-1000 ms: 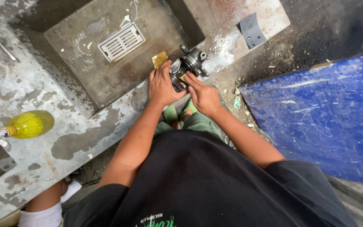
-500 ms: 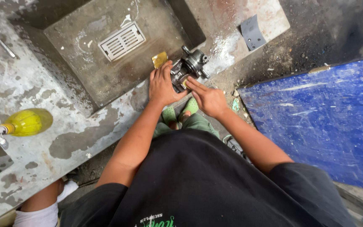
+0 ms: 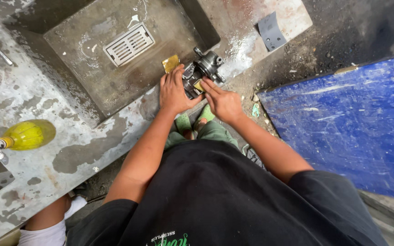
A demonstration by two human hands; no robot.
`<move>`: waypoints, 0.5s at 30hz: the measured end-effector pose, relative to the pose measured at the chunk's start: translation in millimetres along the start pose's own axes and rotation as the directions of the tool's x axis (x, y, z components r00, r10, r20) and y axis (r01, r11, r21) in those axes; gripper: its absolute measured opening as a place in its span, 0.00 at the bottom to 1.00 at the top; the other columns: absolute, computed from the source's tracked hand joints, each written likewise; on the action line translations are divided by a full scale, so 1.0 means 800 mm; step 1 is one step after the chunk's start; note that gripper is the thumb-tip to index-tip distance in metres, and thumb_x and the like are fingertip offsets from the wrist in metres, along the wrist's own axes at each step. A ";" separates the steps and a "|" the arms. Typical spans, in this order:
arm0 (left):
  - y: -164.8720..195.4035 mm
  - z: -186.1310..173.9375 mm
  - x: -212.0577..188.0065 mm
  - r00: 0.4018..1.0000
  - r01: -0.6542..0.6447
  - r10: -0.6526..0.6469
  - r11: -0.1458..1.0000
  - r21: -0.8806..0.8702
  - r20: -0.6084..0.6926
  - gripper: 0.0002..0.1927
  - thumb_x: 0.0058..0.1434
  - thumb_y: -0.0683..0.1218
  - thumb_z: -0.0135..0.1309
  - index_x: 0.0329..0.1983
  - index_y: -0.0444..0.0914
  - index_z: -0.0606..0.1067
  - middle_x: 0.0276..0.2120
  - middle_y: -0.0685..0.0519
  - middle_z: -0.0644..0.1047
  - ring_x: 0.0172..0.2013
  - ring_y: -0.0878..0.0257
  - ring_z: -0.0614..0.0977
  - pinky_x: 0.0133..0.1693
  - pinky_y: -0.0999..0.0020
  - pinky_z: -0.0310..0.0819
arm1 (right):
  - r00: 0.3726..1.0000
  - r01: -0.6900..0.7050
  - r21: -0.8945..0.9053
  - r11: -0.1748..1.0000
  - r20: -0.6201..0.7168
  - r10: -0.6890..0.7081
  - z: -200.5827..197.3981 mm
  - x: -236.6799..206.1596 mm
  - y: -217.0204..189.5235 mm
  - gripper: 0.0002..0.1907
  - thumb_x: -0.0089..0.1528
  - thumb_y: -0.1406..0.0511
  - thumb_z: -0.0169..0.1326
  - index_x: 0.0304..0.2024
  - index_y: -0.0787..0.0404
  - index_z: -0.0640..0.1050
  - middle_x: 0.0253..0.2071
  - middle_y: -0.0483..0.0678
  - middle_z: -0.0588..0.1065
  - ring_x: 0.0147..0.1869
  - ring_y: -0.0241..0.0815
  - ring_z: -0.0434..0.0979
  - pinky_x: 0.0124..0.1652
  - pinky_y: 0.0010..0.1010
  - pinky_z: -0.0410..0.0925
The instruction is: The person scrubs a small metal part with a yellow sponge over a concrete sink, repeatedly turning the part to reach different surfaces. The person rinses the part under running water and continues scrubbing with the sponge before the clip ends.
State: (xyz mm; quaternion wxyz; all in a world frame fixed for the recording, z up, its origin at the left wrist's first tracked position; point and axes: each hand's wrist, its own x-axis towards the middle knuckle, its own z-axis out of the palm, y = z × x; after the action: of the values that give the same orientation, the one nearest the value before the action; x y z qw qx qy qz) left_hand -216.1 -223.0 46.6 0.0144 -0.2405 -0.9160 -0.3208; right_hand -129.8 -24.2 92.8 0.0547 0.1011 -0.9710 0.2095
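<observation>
Both arms reach forward and down, elbows bent, forearms converging. Left hand lies palm down, fingers together and extended, thumb toward the right hand. Right hand sits just beside it, fingers pointing forward-left, index finger stretched out, knuckles up.

1. Premises are presenting as a rough repair workshop with a wash bay.
2. A stained concrete basin with a slotted metal drain grate is sitting at floor level.
3. A greasy metal machine part is resting on the basin's edge.
4. Grime and debris are covering the ground.
5. A scratched blue sheet is lying alongside.
6. A yellow spray bottle is lying on the concrete ledge.
</observation>
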 end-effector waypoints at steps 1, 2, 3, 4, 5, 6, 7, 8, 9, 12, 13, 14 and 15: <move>0.000 0.000 0.000 1.000 -0.006 0.006 1.000 0.008 0.000 0.53 0.42 0.63 0.72 0.64 0.34 0.61 0.67 0.43 0.66 0.67 0.49 0.67 0.67 0.49 0.52 | 0.999 -0.004 0.023 1.000 -0.050 0.005 0.000 0.000 0.001 0.22 0.69 0.61 0.52 0.66 0.49 0.74 0.67 0.41 0.72 0.33 0.48 0.82 0.34 0.35 0.74; 0.000 0.000 0.000 1.000 -0.010 0.010 1.000 0.014 0.002 0.53 0.42 0.63 0.72 0.64 0.34 0.61 0.68 0.43 0.66 0.67 0.49 0.66 0.67 0.49 0.53 | 1.000 0.019 0.028 0.999 -0.015 -0.018 0.001 0.000 0.000 0.22 0.68 0.61 0.52 0.66 0.49 0.74 0.67 0.41 0.72 0.33 0.48 0.82 0.33 0.35 0.73; 0.000 0.000 0.000 1.000 0.001 -0.001 1.000 0.014 0.009 0.53 0.41 0.63 0.72 0.63 0.34 0.61 0.67 0.44 0.66 0.67 0.49 0.66 0.66 0.49 0.52 | 0.999 0.048 0.033 0.998 0.015 -0.049 0.002 0.000 0.000 0.23 0.67 0.61 0.52 0.65 0.49 0.74 0.67 0.41 0.72 0.33 0.48 0.82 0.32 0.36 0.73; 0.000 0.000 0.000 1.000 0.008 -0.009 1.000 0.022 0.009 0.53 0.40 0.63 0.72 0.63 0.34 0.61 0.67 0.44 0.66 0.67 0.49 0.66 0.66 0.49 0.52 | 0.996 0.084 0.040 0.996 0.036 -0.085 0.002 0.001 0.001 0.23 0.66 0.61 0.52 0.65 0.50 0.75 0.68 0.41 0.72 0.32 0.49 0.82 0.31 0.36 0.73; 0.000 0.001 -0.001 1.000 0.012 -0.012 1.000 0.028 0.016 0.53 0.39 0.62 0.72 0.63 0.34 0.62 0.66 0.44 0.67 0.67 0.49 0.66 0.66 0.48 0.52 | 0.994 0.090 0.028 0.996 0.059 -0.091 0.004 0.002 0.001 0.22 0.67 0.61 0.52 0.64 0.48 0.75 0.67 0.40 0.72 0.33 0.48 0.82 0.31 0.36 0.73; -0.001 0.001 -0.001 1.000 0.004 -0.004 1.000 0.021 0.006 0.53 0.41 0.63 0.72 0.63 0.34 0.61 0.66 0.44 0.66 0.67 0.49 0.66 0.66 0.48 0.52 | 0.993 0.087 0.017 0.996 0.085 -0.088 0.003 0.003 0.003 0.21 0.68 0.60 0.52 0.64 0.47 0.75 0.67 0.39 0.72 0.33 0.48 0.82 0.32 0.36 0.73; 0.000 0.001 -0.001 1.000 -0.004 0.004 1.000 0.013 -0.006 0.53 0.43 0.63 0.72 0.63 0.34 0.61 0.67 0.44 0.66 0.67 0.49 0.66 0.66 0.48 0.52 | 0.990 0.084 0.005 0.996 0.110 -0.084 0.004 0.004 0.003 0.20 0.68 0.60 0.53 0.64 0.46 0.76 0.66 0.37 0.72 0.34 0.47 0.83 0.32 0.36 0.74; 0.000 0.001 -0.001 1.000 -0.014 0.014 1.000 0.005 -0.020 0.52 0.45 0.64 0.72 0.64 0.34 0.61 0.67 0.44 0.66 0.67 0.50 0.66 0.67 0.48 0.52 | 0.995 0.062 0.001 0.998 0.074 -0.062 0.003 0.005 0.004 0.20 0.68 0.60 0.52 0.64 0.46 0.75 0.66 0.37 0.72 0.35 0.47 0.83 0.33 0.35 0.74; 0.000 0.002 -0.001 1.000 -0.016 0.016 1.000 0.008 -0.014 0.53 0.44 0.64 0.71 0.64 0.34 0.61 0.67 0.44 0.66 0.67 0.50 0.66 0.67 0.48 0.52 | 0.998 0.038 -0.005 0.999 0.040 -0.038 0.003 0.005 0.005 0.20 0.69 0.60 0.52 0.64 0.47 0.75 0.67 0.37 0.72 0.36 0.47 0.83 0.33 0.35 0.74; 0.001 0.002 -0.001 1.000 0.001 -0.001 1.000 0.007 0.005 0.52 0.44 0.63 0.71 0.65 0.34 0.61 0.67 0.44 0.66 0.67 0.50 0.67 0.67 0.49 0.53 | 0.999 0.030 0.100 0.995 0.013 -0.032 0.001 0.003 0.006 0.21 0.69 0.61 0.51 0.66 0.50 0.74 0.69 0.40 0.71 0.38 0.47 0.82 0.35 0.35 0.74; 0.001 0.002 0.000 1.000 0.005 -0.005 1.000 0.008 0.008 0.51 0.44 0.62 0.71 0.64 0.35 0.61 0.67 0.44 0.66 0.67 0.50 0.67 0.67 0.50 0.53 | 0.999 0.043 0.158 0.987 0.012 -0.045 0.000 0.003 0.006 0.21 0.70 0.61 0.51 0.66 0.51 0.73 0.70 0.41 0.70 0.39 0.48 0.82 0.36 0.35 0.74; 0.001 0.001 0.000 1.000 -0.002 0.002 1.000 0.016 0.003 0.50 0.45 0.62 0.71 0.64 0.36 0.62 0.68 0.44 0.66 0.68 0.50 0.67 0.67 0.50 0.53 | 0.997 0.062 0.116 0.991 0.046 -0.067 0.000 0.003 0.005 0.22 0.69 0.61 0.51 0.66 0.50 0.74 0.69 0.40 0.71 0.38 0.47 0.82 0.34 0.35 0.74; 0.001 0.001 0.001 1.000 0.000 0.000 1.000 0.018 -0.005 0.51 0.44 0.63 0.71 0.64 0.35 0.62 0.67 0.44 0.66 0.67 0.50 0.67 0.67 0.50 0.53 | 0.994 0.076 0.071 0.995 0.075 -0.081 0.000 0.003 0.004 0.22 0.67 0.62 0.51 0.65 0.49 0.75 0.68 0.40 0.71 0.37 0.47 0.83 0.33 0.35 0.74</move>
State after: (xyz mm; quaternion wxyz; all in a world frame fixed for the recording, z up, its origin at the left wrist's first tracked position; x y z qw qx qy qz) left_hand -216.2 -221.5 46.5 0.0191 -0.2395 -0.9188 -0.3131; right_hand -132.7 -21.7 91.6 0.0217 0.1491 -0.9600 0.2358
